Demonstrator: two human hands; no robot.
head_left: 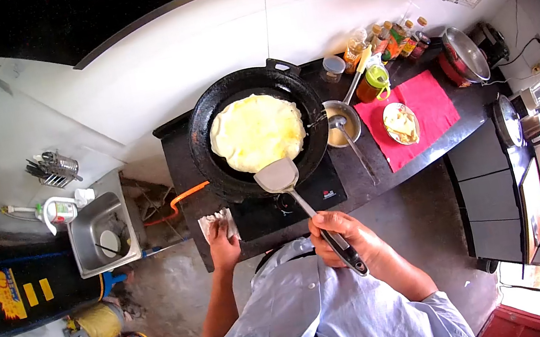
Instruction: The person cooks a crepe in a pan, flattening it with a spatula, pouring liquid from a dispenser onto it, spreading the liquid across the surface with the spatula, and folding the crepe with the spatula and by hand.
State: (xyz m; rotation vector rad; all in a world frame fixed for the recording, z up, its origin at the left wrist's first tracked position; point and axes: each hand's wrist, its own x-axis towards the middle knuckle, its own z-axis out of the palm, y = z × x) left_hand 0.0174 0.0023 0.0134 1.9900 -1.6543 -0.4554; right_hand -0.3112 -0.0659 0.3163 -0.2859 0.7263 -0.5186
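1. Shirt (286, 308), pale blue, fills the near space below the counter (477, 106).
2. Right hand (351, 235) has its fingers closed round the dark handle of a spatula (302, 201), just off the counter's front edge.
3. The spatula's blade overlaps the near edge of a pancake (257, 131); whether it touches cannot be told.
4. The pancake, pale yellow and roughly round, lies in a wok (311, 101) toward the counter's left end.
5. Left hand (224, 246) rests its fingers on a rag (208, 227) near the counter's front left corner; whether they pinch it cannot be told.
6. Just right of the wok, a bowl (357, 124) holds pale liquid and a ladle (357, 149), whose handle points to the front edge.
7. Farther right, a plate (409, 143) of food sits on a red cloth (434, 102).
8. A green-lidded jar (375, 81) stands behind the plate; bottles (398, 40) line the back edge.
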